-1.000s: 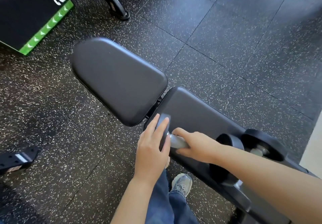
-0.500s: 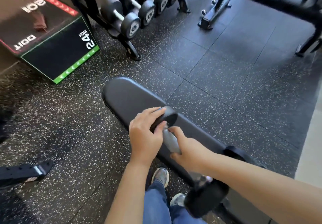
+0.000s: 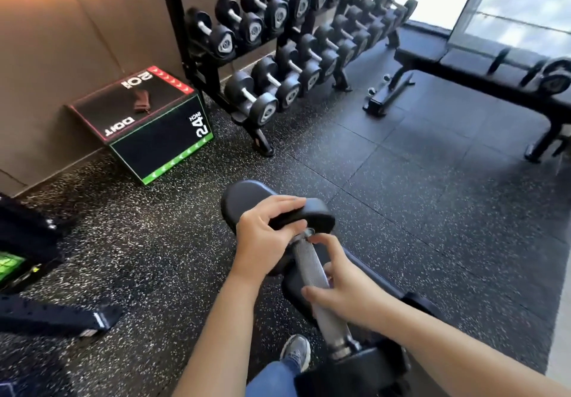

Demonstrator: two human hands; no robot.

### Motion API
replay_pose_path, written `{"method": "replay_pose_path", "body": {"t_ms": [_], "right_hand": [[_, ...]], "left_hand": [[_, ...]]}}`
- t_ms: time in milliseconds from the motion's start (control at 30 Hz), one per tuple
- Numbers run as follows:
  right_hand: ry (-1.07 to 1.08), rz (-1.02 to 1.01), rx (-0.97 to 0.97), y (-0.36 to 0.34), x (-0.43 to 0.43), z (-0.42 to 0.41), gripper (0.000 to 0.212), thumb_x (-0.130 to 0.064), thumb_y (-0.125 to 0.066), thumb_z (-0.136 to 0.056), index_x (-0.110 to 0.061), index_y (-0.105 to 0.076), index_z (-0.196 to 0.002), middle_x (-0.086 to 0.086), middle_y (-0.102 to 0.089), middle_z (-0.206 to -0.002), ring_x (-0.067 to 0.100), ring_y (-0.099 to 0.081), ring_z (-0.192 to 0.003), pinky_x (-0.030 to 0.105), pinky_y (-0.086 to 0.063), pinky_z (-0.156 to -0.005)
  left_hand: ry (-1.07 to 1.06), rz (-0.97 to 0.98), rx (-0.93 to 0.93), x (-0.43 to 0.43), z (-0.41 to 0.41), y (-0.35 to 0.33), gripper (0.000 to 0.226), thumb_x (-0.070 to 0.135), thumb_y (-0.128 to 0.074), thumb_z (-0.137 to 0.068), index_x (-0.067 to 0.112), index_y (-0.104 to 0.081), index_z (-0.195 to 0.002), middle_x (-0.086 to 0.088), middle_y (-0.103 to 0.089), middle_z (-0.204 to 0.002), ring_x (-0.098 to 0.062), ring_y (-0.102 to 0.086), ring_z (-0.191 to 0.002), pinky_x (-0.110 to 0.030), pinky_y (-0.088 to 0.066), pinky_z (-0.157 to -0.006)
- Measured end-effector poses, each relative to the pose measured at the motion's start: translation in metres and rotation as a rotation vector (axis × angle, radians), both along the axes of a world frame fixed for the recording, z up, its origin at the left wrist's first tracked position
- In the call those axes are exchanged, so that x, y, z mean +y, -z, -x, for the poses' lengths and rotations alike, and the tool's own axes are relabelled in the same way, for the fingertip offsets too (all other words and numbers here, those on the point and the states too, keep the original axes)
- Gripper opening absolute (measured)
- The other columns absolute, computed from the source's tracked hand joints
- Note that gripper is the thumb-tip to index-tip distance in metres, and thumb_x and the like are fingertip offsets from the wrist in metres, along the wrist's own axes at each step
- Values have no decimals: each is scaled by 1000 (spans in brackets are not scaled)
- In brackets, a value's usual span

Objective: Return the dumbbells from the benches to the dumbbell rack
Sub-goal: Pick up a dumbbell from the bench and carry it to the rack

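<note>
I hold a black dumbbell (image 3: 309, 265) with a knurled steel handle, lifted and tilted over the near bench (image 3: 244, 195). My left hand (image 3: 265, 239) grips its far head from the left. My right hand (image 3: 343, 288) wraps the handle near the middle. Its near head hangs low by my knee. The dumbbell rack (image 3: 197, 65) stands ahead along the tan wall, three tiers filled with black dumbbells. Another dumbbell (image 3: 553, 79) lies on the far bench (image 3: 469, 65) at the upper right.
A black plyo box (image 3: 160, 140) marked 24 inch sits left of the rack's foot. Black equipment pieces (image 3: 49, 319) lie on the floor at the left. The far bench's wheeled foot (image 3: 389, 93) juts toward the rack. Speckled rubber floor lies between me and the rack.
The dumbbell has come up off the bench in both hands and tilted, far head raised. My view has lifted from the bench toward the rack and the far bench.
</note>
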State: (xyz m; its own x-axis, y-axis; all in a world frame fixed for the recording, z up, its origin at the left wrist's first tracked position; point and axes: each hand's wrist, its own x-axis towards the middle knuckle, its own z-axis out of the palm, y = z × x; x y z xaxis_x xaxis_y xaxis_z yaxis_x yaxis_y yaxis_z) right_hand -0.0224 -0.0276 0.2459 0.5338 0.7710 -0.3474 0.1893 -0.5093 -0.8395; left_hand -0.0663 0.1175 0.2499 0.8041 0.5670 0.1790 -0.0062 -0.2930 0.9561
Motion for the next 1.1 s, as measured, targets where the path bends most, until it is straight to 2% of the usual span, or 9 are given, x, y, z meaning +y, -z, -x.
{"method": "replay_pose_path", "body": {"t_ms": [100,233,333,500,633,733,900,1000,1100], "right_hand": [[-33,-112,56,-13,8,6,62,-29,-62,-68,-51,-27,-113,7,-58,-74,8,-52,-57,36,-50,-60],[-113,-223,165,-29,26,12,62,-36,-63,-61,-60,-33,-109,3,-59,-96,11,-57,-73,40,-53,-73],[-149,-238,232,-36,48,21,62,-32,-67,-61,-63,-38,-107,20,-62,-92,23,-59,-70,48,-53,-69],[-142,-251,184,-43,114,47,64,-12,-66,-70,-48,-38,-115,0,-60,-91,6,-57,-65,27,-51,-63],[-104,-249,126,-42,189,79,66,-22,-65,-64,-55,-39,-115,1,-63,-89,9,-59,-69,29,-51,-66],[-56,-272,114,-40,241,106,66,-16,-63,-68,-59,-37,-111,-3,-63,-92,2,-58,-68,24,-51,-66],[-31,-235,170,-38,306,129,65,-16,-67,-68,-61,-41,-107,8,-63,-83,19,-62,-64,39,-57,-64],[-31,-210,125,-42,336,127,67,-7,-67,-75,-57,-39,-110,4,-64,-88,10,-61,-65,25,-53,-60],[-17,-202,121,-45,365,120,68,-2,-65,-76,-51,-39,-115,5,-64,-95,10,-62,-68,22,-52,-60]], "left_hand": [[-25,-2,-23,10,11,-24,38,-7,-74,-66,22,-69,-91,5,-68,-97,-2,-61,-94,-16,-45,-87],[-43,41,-51,28,24,-46,34,-9,-72,-67,12,-69,-94,-1,-68,-98,-6,-62,-94,-23,-47,-90],[-55,49,-81,48,37,-55,34,-9,-72,-67,15,-69,-92,-1,-68,-98,-4,-62,-93,-18,-46,-87],[-70,65,-112,112,69,-61,36,-9,-71,-67,20,-69,-89,5,-68,-95,1,-62,-91,-12,-45,-82],[-70,63,-121,187,100,-64,40,-10,-71,-67,26,-68,-85,9,-67,-94,1,-62,-90,-13,-46,-81],[-22,31,-116,241,120,-64,42,-10,-71,-67,27,-68,-85,10,-67,-94,0,-62,-91,-15,-46,-82],[2,69,-85,308,136,-57,41,-11,-71,-67,26,-67,-85,11,-67,-92,5,-61,-87,-11,-45,-81],[-7,118,-106,339,138,-53,41,-11,-71,-68,27,-68,-84,13,-67,-91,5,-62,-86,-10,-44,-79],[1,125,-118,370,130,-51,39,-9,-71,-68,24,-69,-87,9,-68,-94,1,-62,-90,-14,-45,-82]]}}
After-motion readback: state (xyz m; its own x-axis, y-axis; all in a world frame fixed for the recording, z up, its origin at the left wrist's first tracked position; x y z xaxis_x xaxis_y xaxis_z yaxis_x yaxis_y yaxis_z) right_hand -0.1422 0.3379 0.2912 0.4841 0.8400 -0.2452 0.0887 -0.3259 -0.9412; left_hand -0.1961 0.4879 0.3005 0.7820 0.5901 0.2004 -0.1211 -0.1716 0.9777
